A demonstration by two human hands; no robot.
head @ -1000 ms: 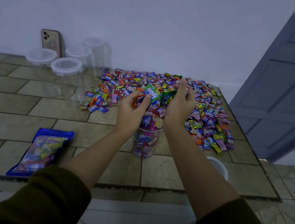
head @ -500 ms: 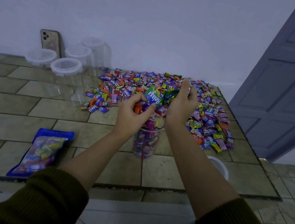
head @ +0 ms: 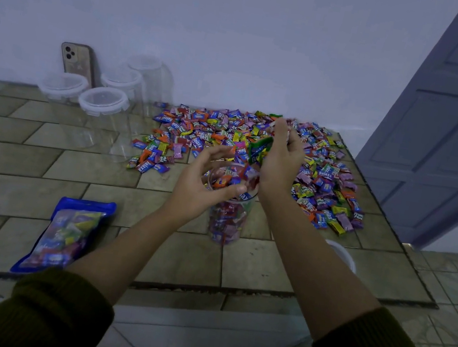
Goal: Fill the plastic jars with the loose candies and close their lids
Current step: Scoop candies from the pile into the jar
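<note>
1. Jar [head: 227, 218] is standing near centre on the counter [head: 42, 160], nearly full of candies.
2. Left hand [head: 205, 183] is now opening wide over the mouth, its handful dropped in since a second ago.
3. Right hand [head: 280, 160] is still closed on candies [head: 259, 148], tipping them in.
4. Candy pile [head: 321, 176] is lying far right; lid [head: 341, 254] near right, not yet on.
</note>
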